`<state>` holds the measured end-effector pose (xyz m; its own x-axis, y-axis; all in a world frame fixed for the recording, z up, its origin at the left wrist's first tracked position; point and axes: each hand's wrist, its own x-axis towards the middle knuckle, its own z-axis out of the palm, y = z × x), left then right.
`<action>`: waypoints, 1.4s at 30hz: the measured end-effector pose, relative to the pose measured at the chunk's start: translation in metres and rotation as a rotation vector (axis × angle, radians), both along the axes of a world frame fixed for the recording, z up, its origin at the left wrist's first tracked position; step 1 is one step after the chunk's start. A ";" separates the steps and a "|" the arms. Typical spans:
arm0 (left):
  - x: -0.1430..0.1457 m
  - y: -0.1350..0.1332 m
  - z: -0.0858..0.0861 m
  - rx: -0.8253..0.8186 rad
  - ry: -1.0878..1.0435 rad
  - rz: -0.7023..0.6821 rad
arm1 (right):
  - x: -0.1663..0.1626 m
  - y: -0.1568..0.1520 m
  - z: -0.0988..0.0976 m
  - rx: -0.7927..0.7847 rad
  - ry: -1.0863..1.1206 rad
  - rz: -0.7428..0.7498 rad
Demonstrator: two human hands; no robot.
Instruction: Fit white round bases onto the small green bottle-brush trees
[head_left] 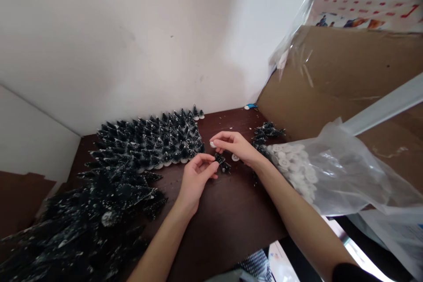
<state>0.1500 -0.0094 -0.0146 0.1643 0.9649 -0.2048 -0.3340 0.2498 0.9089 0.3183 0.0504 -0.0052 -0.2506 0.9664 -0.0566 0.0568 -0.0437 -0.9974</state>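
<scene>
My left hand (197,176) is closed in a pinch. At its fingertips is a small dark green bristle tree (222,164) with white flecks; how far the fingers wrap it is hard to see. Just above and to the right, my right hand (235,145) pinches a small white round base (212,144) between thumb and fingers. A white disc (235,157) lies on the table below the right palm. Left of my hands, rows of small snow-tipped trees (158,139) stand on white bases, packed close together.
Larger loose trees (99,207) are heaped at the near left. Loose small trees (266,132) lie right of my hands, by a clear plastic bag (343,167) of white bases (294,165). A cardboard box (346,70) stands behind it. A white wall (148,44) backs the brown table (231,216).
</scene>
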 end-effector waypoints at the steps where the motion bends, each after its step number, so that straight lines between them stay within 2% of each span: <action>1: 0.000 0.000 0.000 -0.001 0.006 0.001 | 0.000 0.000 0.000 -0.003 0.003 0.002; 33: -0.001 0.000 -0.003 0.011 0.041 0.014 | 0.001 0.001 -0.004 -0.013 -0.015 0.023; 42: -0.001 0.001 -0.004 0.010 -0.016 0.058 | 0.000 0.000 -0.002 -0.009 0.008 0.012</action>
<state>0.1488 -0.0083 -0.0188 0.1113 0.9749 -0.1929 -0.3619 0.2205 0.9058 0.3187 0.0500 -0.0075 -0.2623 0.9629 -0.0637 0.0497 -0.0524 -0.9974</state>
